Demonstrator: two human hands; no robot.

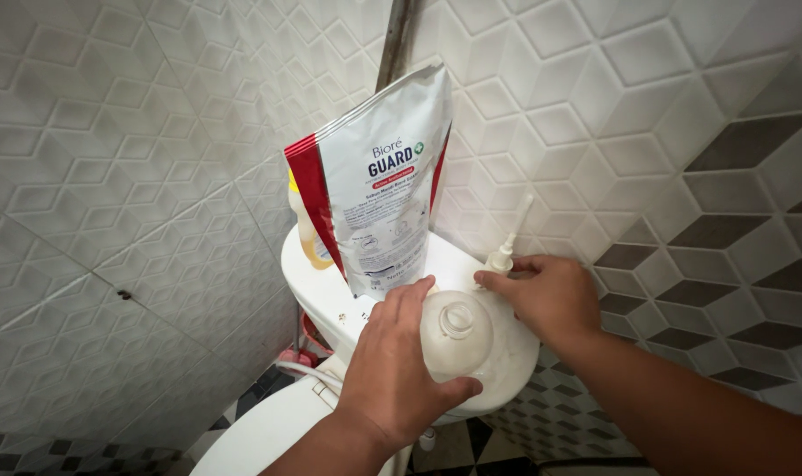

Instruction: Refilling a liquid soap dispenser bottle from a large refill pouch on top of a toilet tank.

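Tiled corner, translucent open-necked bottle [456,333]

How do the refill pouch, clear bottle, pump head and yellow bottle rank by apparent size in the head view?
1. Refill pouch
2. Clear bottle
3. Yellow bottle, mostly hidden behind the pouch, so unsure
4. Pump head

Your left hand [392,370] wraps the side of a pale, translucent round bottle [456,335]. It stands upright on the white toilet tank lid [322,282], near its front edge, and its open neck faces up at you. Your right hand [546,295] rests just beside it, fingertips pinching the base of 1 white pump head [505,251], whose thin dip tube slants up toward the wall.
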